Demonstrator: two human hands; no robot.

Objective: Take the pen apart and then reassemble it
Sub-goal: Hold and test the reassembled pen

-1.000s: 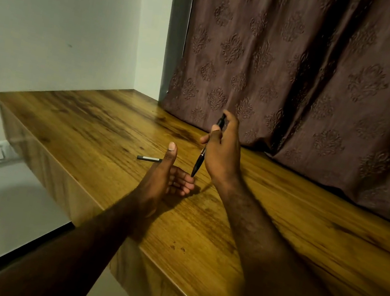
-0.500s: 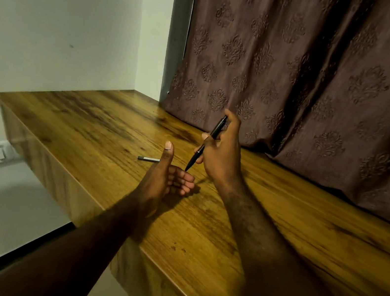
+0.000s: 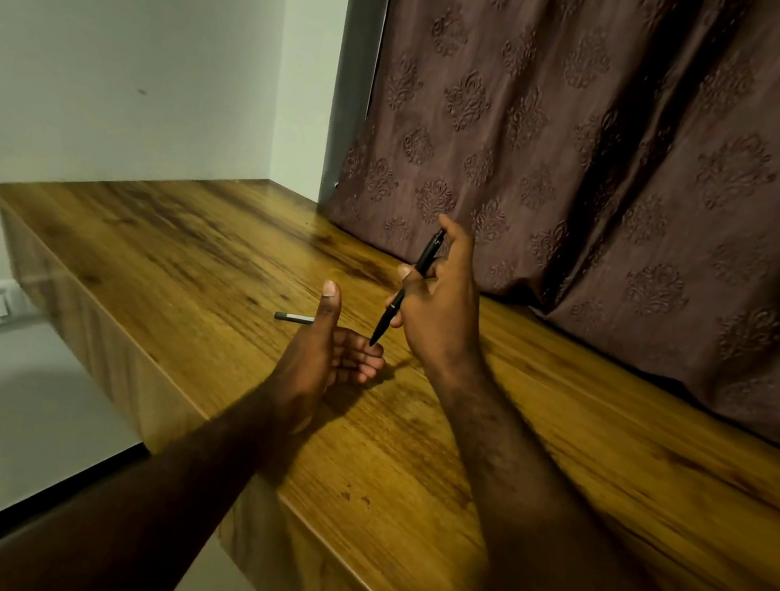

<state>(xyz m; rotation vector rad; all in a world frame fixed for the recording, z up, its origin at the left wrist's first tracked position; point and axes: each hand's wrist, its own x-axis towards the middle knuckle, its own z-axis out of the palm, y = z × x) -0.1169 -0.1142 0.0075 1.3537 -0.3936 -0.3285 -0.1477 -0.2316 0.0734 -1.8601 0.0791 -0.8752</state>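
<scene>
The right hand (image 3: 436,314) held a slim black pen (image 3: 405,287), its thumb and curled fingers pinching the barrel at about mid-length. The pen's long axis ran steeply: the clip end rose up and away beside the right forefinger, and the pointed tip pointed down and to the left, toward the left hand (image 3: 313,365). That hand rested on its edge on the warm brown wood-grain tabletop (image 3: 558,455), thumb (image 3: 328,305) upright and fingers (image 3: 366,359) loosely curled toward the right hand. Nothing was seen held in them, though the hollow of the palm was hidden. The tip stood at the uppermost curled left finger; whether it touched could not be told.

A short dark rod with a pale grey end (image 3: 293,318) lay flat on the tabletop just beyond the left thumb, on the side away from the right hand, its long axis crosswise to the view. It looked like a loose pen part, though its kind was too small to tell.

Judgement: the coming move turned on the tip-to-left-finger relation. The left fingers were the nearer to the pen's lower section and needed only to close on it, while the right hand kept the upper barrel, to twist or pull along the pen's axis.
</scene>
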